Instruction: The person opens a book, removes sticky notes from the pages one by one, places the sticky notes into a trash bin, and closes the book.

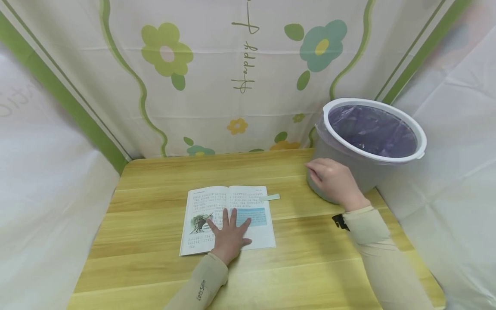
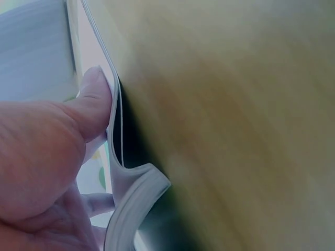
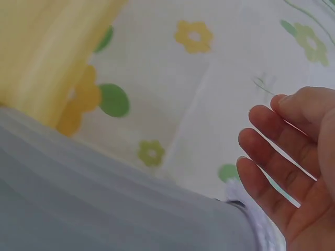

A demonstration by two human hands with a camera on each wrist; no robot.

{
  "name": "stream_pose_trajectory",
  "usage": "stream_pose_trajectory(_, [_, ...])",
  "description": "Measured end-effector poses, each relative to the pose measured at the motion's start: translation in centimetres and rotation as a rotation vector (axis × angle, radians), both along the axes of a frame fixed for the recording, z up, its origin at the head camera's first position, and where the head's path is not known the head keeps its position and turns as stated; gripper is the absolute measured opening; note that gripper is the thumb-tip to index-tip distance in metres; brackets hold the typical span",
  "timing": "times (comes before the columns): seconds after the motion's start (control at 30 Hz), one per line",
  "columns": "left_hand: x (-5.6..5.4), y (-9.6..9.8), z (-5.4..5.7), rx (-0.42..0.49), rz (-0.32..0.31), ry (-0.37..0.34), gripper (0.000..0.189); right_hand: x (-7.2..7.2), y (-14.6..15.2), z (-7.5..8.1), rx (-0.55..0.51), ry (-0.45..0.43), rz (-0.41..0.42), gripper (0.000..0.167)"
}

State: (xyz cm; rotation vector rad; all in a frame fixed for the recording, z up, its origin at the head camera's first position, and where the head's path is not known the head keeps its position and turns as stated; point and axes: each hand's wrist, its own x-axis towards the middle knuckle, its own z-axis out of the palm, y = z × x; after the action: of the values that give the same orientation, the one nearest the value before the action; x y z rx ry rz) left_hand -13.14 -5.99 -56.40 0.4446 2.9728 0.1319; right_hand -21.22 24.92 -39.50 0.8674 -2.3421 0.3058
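An open book (image 1: pixel 205 198) lies on the wooden table, with print, an insect picture on its left page and a blue text box on its right. My left hand (image 1: pixel 228 237) rests on it with spread fingers, across the middle fold. A pale green strip (image 1: pixel 270 197) sticks out past the right page's edge. My right hand (image 1: pixel 333 176) is raised in front of the grey bin (image 1: pixel 364 172), just below its rim. In the right wrist view its fingers (image 3: pixel 267 151) are loosely bent, the thumb by the index fingertip, and nothing shows between them.
The bin has a white rim (image 1: pixel 420 133) and a purplish plastic liner (image 1: pixel 372 125), and stands at the table's right back corner. A flower-printed curtain (image 1: pixel 217 86) hangs behind the wooden table (image 1: pixel 147 206), with white cloth at both sides.
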Motion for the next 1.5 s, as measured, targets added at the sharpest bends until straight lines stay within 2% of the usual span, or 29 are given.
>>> stream_pose_trajectory(0.23, [0.0,0.0,0.2,0.006,-0.003,0.003,0.065,-0.8,-0.4,-3.3,0.002,-0.12,-0.008,0.019])
stream_pose_trajectory(0.53, [-0.1,-0.1,-0.2,0.004,0.002,-0.018,0.066,-1.8,-0.8,-7.7,0.083,-0.365,-0.066,0.02])
stream_pose_trajectory(0.83, [0.0,0.0,0.0,-0.018,0.004,-0.02,0.066,-2.4,-1.7,-11.1,0.096,-0.509,-0.084,0.018])
stream_pose_trajectory(1.17, [0.0,0.2,-0.2,-0.031,-0.007,-0.016,0.063,-3.2,-3.8,-13.6,0.164,-0.559,-0.048,0.018])
stream_pose_trajectory(1.5, [0.1,0.2,-0.1,-0.041,-0.01,-0.01,0.063,-3.9,-5.6,-14.9,0.184,-0.608,-0.043,0.017])
